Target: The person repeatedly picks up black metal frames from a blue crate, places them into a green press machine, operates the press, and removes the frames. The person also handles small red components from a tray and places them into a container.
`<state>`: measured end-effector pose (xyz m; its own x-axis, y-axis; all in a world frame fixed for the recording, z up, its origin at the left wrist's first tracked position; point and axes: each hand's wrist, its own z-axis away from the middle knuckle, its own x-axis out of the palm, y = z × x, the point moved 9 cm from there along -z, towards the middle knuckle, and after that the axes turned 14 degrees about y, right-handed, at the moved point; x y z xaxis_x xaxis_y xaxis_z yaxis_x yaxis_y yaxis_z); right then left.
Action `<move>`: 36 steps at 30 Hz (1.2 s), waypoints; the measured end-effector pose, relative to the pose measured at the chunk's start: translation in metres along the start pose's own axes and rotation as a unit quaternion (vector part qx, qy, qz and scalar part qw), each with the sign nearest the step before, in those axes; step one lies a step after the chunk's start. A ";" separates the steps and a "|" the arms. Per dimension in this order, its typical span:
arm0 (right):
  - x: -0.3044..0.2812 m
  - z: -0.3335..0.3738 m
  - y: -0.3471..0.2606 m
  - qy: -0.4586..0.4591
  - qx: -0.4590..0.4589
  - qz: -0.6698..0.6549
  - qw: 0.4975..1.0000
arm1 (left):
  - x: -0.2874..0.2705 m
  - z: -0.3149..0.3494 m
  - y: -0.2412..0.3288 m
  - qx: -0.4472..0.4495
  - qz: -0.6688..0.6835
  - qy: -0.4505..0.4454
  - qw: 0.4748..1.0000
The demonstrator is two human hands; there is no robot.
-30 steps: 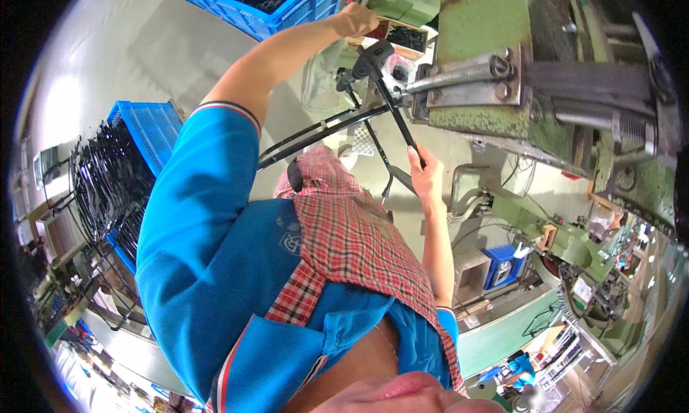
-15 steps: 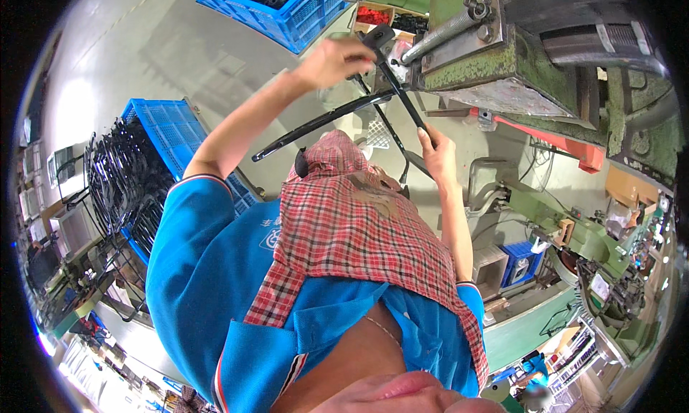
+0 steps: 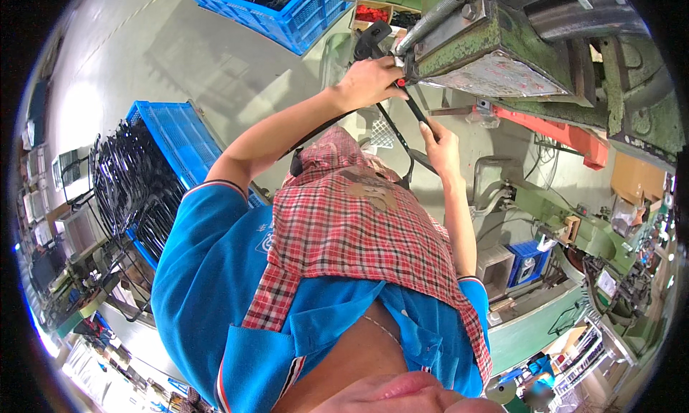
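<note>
My right hand (image 3: 441, 149) is closed on a black metal bar (image 3: 415, 111), thumb along its upper side. This bar slants up to the head of a green machine (image 3: 495, 72). At its upper end my left hand (image 3: 369, 81) bends its fingers together, and a small red piece (image 3: 401, 82) shows at the fingertips. Just beyond the left hand is a black bracket-like end (image 3: 371, 40). A long glossy black tube (image 3: 316, 134) runs behind my left forearm, mostly hidden by it. How the parts meet under my fingers is hidden.
A divided box (image 3: 372, 15) of red and black small parts stands behind the machine head. Blue crates (image 3: 176, 144) at the left hold many black metal parts (image 3: 129, 176); another blue crate (image 3: 308, 25) is at the top. A red beam (image 3: 552, 129) sits right of my right hand.
My left hand has moved right and down onto the bar by the machine head, and the red piece now shows there. The long tube has swung behind my left forearm.
</note>
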<state>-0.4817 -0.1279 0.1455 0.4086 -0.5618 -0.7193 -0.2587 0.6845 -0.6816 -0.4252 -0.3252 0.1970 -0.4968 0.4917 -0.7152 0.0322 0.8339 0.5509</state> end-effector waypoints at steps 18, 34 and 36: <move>-0.009 -0.006 0.006 0.030 -0.029 -0.016 0.999 | -0.032 0.148 -0.069 -0.279 0.039 -0.115 0.952; -0.007 -0.010 0.015 -0.012 -0.010 -0.043 0.999 | -0.041 0.131 -0.068 -0.256 0.041 -0.145 0.955; -0.005 -0.010 0.021 -0.026 -0.001 -0.032 0.999 | -0.040 0.131 -0.070 -0.251 0.053 -0.140 0.956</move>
<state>-0.4977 -0.1152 0.1338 0.4685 -0.5800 -0.6665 -0.2318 0.6473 -0.7262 -0.2941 -0.3701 0.1306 -0.2605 0.6724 -0.6929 -0.3857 0.5854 0.7131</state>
